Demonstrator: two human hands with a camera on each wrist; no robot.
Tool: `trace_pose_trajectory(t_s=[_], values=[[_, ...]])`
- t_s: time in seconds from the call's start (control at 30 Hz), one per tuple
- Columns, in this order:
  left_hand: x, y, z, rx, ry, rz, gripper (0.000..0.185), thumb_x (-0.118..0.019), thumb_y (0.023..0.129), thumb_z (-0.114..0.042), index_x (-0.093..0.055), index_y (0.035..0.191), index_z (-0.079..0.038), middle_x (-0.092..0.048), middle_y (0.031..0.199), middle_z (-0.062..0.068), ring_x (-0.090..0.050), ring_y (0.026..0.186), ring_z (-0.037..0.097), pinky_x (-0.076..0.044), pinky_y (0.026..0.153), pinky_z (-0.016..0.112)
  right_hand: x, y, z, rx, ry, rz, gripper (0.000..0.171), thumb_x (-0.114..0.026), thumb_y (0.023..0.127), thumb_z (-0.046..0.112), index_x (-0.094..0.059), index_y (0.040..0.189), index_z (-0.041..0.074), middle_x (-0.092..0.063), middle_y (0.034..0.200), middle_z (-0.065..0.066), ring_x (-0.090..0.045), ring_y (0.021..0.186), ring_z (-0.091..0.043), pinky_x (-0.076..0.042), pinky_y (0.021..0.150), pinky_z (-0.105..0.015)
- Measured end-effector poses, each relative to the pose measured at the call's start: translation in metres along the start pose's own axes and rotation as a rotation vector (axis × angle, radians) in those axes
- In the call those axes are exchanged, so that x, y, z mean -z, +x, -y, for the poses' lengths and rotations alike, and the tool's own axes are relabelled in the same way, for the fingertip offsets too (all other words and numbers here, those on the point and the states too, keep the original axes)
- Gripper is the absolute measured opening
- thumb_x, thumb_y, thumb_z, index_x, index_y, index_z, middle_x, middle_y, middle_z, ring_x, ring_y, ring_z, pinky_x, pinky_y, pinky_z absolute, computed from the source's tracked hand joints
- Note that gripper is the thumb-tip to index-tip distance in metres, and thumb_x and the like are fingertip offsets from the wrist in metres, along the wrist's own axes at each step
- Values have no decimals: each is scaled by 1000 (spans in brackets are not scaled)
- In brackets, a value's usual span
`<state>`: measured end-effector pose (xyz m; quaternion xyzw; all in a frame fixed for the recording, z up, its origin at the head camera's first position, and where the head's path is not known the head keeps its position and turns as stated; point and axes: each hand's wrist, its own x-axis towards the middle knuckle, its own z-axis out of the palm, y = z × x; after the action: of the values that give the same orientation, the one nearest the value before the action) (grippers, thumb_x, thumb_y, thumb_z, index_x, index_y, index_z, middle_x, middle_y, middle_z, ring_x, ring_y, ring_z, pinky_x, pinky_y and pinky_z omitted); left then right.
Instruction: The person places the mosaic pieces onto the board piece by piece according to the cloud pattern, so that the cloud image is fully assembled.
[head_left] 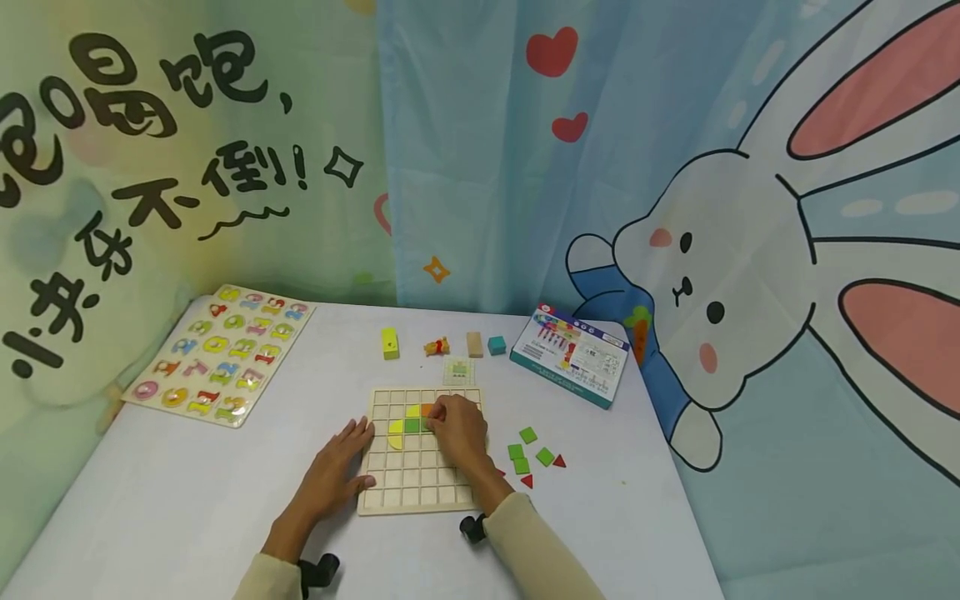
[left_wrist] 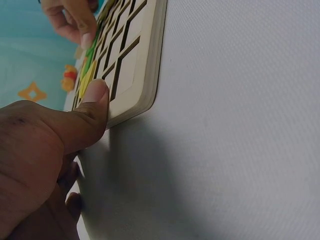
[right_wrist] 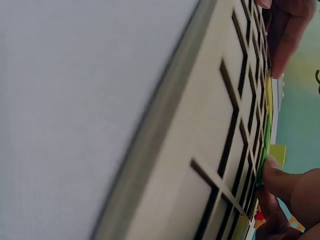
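Note:
A wooden grid board (head_left: 408,500) lies flat on the table. At its left edge rests my left hand (head_left: 330,471), fingers spread; in the left wrist view its thumb (left_wrist: 95,95) presses on the board's rim. Over the upper right cells, my right hand (head_left: 461,433) pinches a green square tile (right_wrist: 261,167) between thumb and forefinger, down at the grid. Beside it in the cells sit another green tile (head_left: 412,426), yellow squares (head_left: 396,427), a rounded yellow piece (head_left: 395,442) and an orange piece (head_left: 427,410), partly hidden by the right hand.
Loose green squares (head_left: 521,466) and red triangles (head_left: 559,461) lie right of the board. Behind it are a pattern card (head_left: 459,372), a yellow block (head_left: 390,343), a small bear figure (head_left: 437,347), a wooden block (head_left: 475,344), a teal block (head_left: 497,345), a box (head_left: 570,354) and a sticker-like picture board (head_left: 225,354).

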<state>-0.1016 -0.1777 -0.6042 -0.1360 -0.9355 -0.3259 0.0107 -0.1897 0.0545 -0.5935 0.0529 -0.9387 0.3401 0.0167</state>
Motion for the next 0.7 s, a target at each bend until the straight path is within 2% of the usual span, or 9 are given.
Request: trace_pose_trajectory(t_s=[0.27, 0.37, 0.53, 0.7], values=[[0, 0, 1, 7, 12, 10, 89, -88, 83, -10, -44, 159, 3, -42, 166, 23, -35, 157, 48, -31, 127, 64, 3, 1, 0, -30, -16, 41, 16, -90, 86, 20, -76, 81, 24, -69, 77, 11, -61, 75, -7, -48, 66, -28], [-1, 1, 2, 4, 18, 10, 89, -88, 83, -11, -44, 159, 3, -43, 166, 23, -35, 157, 48, -31, 127, 64, 9, -1, 0, -20, -11, 53, 11, -91, 85, 21, -80, 86, 23, -74, 82, 9, -66, 80, -9, -51, 70, -31], [-1, 1, 2, -7, 8, -7, 89, -89, 81, -10, -46, 157, 4, -44, 165, 24, -37, 156, 49, -32, 126, 65, 25, -9, -8, -3, 52, 37, 15, -90, 85, 19, -83, 98, 19, -79, 91, 5, -73, 90, -17, -56, 74, -37], [-3, 0, 2, -5, -5, -11, 89, -90, 80, -10, -46, 157, 4, -45, 165, 24, -37, 155, 49, -32, 126, 65, 50, -22, -31, -58, 97, 3, 21, -90, 85, 17, -82, 104, 20, -78, 93, 3, -70, 94, -21, -52, 77, -35]])
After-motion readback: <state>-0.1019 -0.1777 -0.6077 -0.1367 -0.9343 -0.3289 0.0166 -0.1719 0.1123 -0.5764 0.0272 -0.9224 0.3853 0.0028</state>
